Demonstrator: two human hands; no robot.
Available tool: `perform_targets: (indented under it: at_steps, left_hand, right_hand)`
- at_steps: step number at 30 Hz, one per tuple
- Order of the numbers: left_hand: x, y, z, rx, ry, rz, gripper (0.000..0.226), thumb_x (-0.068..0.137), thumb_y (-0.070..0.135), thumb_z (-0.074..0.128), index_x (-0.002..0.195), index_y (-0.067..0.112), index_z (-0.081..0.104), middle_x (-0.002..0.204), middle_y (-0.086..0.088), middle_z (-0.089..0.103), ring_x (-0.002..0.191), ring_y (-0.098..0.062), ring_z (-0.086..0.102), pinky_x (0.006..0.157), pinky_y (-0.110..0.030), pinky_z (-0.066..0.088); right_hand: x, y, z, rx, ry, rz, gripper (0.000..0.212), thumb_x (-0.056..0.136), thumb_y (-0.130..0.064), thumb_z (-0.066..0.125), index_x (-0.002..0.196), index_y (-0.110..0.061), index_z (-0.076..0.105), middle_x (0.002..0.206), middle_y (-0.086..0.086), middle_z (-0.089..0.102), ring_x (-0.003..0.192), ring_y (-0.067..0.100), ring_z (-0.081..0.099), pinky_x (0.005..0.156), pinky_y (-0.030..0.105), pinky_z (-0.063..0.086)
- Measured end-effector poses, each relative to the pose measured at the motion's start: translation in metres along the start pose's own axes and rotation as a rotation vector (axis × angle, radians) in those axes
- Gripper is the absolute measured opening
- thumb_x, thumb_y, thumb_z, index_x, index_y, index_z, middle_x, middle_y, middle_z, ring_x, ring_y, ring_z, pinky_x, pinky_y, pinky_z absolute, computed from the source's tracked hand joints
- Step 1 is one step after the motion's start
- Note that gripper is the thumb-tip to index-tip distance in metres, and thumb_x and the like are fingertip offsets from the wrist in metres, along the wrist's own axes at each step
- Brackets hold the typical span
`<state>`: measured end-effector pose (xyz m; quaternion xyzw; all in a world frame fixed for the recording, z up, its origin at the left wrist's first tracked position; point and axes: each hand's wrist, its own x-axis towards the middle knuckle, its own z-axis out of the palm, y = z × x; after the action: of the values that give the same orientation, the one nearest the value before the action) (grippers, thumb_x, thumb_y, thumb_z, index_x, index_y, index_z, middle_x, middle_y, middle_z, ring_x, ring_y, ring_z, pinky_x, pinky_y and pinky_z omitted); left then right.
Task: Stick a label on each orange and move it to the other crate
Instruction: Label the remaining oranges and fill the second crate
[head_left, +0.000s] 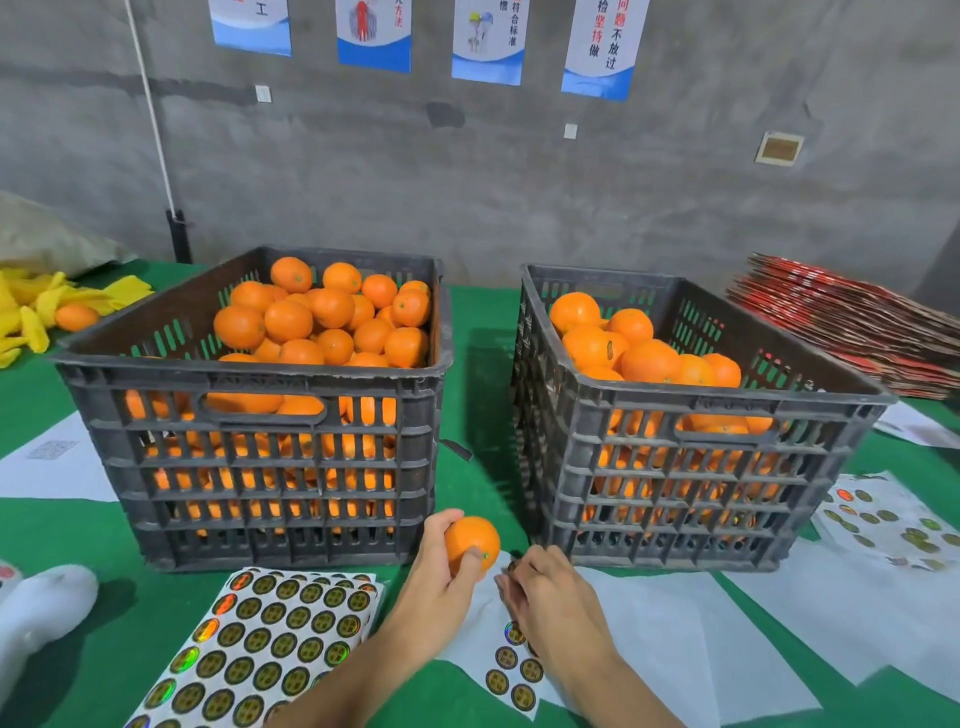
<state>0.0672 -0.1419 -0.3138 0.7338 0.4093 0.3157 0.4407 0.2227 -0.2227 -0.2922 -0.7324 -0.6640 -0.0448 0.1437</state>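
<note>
One orange (471, 540) is up in the left hand (441, 577), fingers curled round it, just in front of the gap btwn the two crates. Right hand (545, 597) sits beside it over a part-used label sheet (511, 670), fingertips pinched together; looks like a sticker's held there, can't tell for sure. Fruit prob. firm, light, waxy skin: cup it w/ the whole palm. Labels thin, floppy: lift by the edge. Labelled ones appear to lie in the right crate (691, 467); left crate (270, 467) is fuller.

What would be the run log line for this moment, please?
left hand: holds orange | right hand: pinches label beside it | label not yet on | both crates hold oranges
</note>
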Motion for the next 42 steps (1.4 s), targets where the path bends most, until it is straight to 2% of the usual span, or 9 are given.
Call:
perform_targets:
  at_steps: [6, 11, 13, 20, 27, 33, 35, 39, 42]
  left_hand:
    - [-0.002, 0.001, -0.001, -0.024, -0.007, -0.010, 0.041, 0.096, 0.056, 0.043, 0.134, 0.053, 0.026, 0.136, -0.001, 0.048, 0.109, -0.021, 0.068, 0.103, -0.047, 0.049]
    - [-0.002, -0.002, -0.002, -0.021, -0.012, -0.002, 0.040, 0.097, 0.056, 0.042, 0.133, 0.052, 0.026, 0.135, 0.002, 0.047, 0.107, -0.021, 0.069, 0.102, -0.046, 0.049]
    - [-0.002, -0.001, -0.003, -0.022, -0.013, 0.004, 0.039, 0.100, 0.053, 0.043, 0.134, 0.050, 0.026, 0.135, 0.003, 0.047, 0.109, -0.022, 0.068, 0.103, -0.046, 0.049]
    - [-0.003, -0.002, -0.004, 0.011, -0.006, 0.034, 0.036, 0.106, 0.042, 0.047, 0.133, 0.050, 0.025, 0.134, 0.003, 0.047, 0.113, -0.002, 0.055, 0.093, -0.029, 0.041]
    - [-0.004, 0.000, -0.006, 0.009, 0.003, 0.037, 0.036, 0.106, 0.042, 0.047, 0.133, 0.050, 0.025, 0.133, 0.003, 0.047, 0.111, 0.002, 0.054, 0.088, -0.026, 0.041]
    - [-0.003, 0.000, -0.005, 0.029, 0.001, 0.041, 0.036, 0.106, 0.043, 0.046, 0.132, 0.052, 0.023, 0.134, 0.001, 0.047, 0.109, 0.000, 0.055, 0.093, -0.032, 0.043]
    - [-0.003, 0.001, -0.005, 0.034, 0.001, 0.045, 0.035, 0.105, 0.046, 0.045, 0.131, 0.053, 0.022, 0.134, 0.000, 0.048, 0.107, -0.002, 0.057, 0.093, -0.032, 0.043]
    - [-0.002, 0.001, -0.005, 0.042, 0.011, 0.060, 0.036, 0.107, 0.042, 0.044, 0.135, 0.047, 0.023, 0.135, 0.001, 0.047, 0.112, -0.009, 0.057, 0.095, -0.031, 0.043]
    - [-0.004, 0.004, -0.007, 0.009, 0.009, 0.095, 0.035, 0.107, 0.041, 0.046, 0.136, 0.046, 0.027, 0.133, 0.007, 0.050, 0.110, 0.001, 0.057, 0.090, -0.017, 0.043]
  right_hand:
    - [-0.002, 0.006, 0.004, 0.091, 0.020, 0.022, 0.033, 0.107, -0.035, 0.041, 0.111, -0.016, 0.068, 0.109, -0.006, 0.058, 0.105, 0.014, 0.050, 0.083, 0.025, 0.042]
    - [-0.005, 0.022, 0.009, 0.207, -0.010, 0.008, 0.043, 0.103, -0.051, 0.047, 0.132, -0.026, 0.066, 0.140, -0.016, 0.050, 0.124, 0.010, 0.044, 0.105, 0.026, 0.038]
    - [-0.004, 0.024, 0.010, 0.196, -0.019, -0.011, 0.044, 0.104, -0.051, 0.046, 0.138, -0.028, 0.062, 0.144, -0.016, 0.048, 0.125, 0.010, 0.042, 0.106, 0.025, 0.036]
    - [-0.001, 0.024, 0.009, 0.227, 0.005, -0.025, 0.034, 0.101, -0.050, 0.054, 0.128, -0.033, 0.069, 0.116, -0.020, 0.053, 0.106, 0.009, 0.044, 0.093, 0.027, 0.036]
    - [-0.004, 0.021, 0.010, 0.260, 0.091, -0.049, 0.020, 0.099, -0.044, 0.060, 0.112, -0.034, 0.071, 0.107, -0.021, 0.059, 0.096, 0.008, 0.046, 0.087, 0.026, 0.036]
    - [-0.006, 0.023, 0.003, 0.242, 0.156, -0.097, 0.008, 0.094, -0.031, 0.070, 0.099, -0.033, 0.076, 0.102, -0.022, 0.067, 0.091, 0.008, 0.057, 0.085, 0.026, 0.040]
    - [-0.007, 0.021, 0.002, 0.336, 0.174, -0.088, 0.008, 0.096, -0.028, 0.067, 0.096, -0.035, 0.071, 0.102, -0.024, 0.066, 0.094, 0.002, 0.057, 0.086, 0.024, 0.041]
    - [-0.003, 0.011, -0.007, 0.809, 0.198, -0.021, 0.013, 0.103, -0.025, 0.061, 0.099, -0.035, 0.070, 0.115, -0.012, 0.068, 0.110, 0.015, 0.064, 0.090, 0.023, 0.049]
    - [0.000, 0.001, -0.013, 0.981, 0.217, -0.018, 0.015, 0.104, -0.028, 0.059, 0.103, -0.032, 0.074, 0.126, -0.009, 0.066, 0.123, 0.019, 0.060, 0.099, 0.027, 0.049]
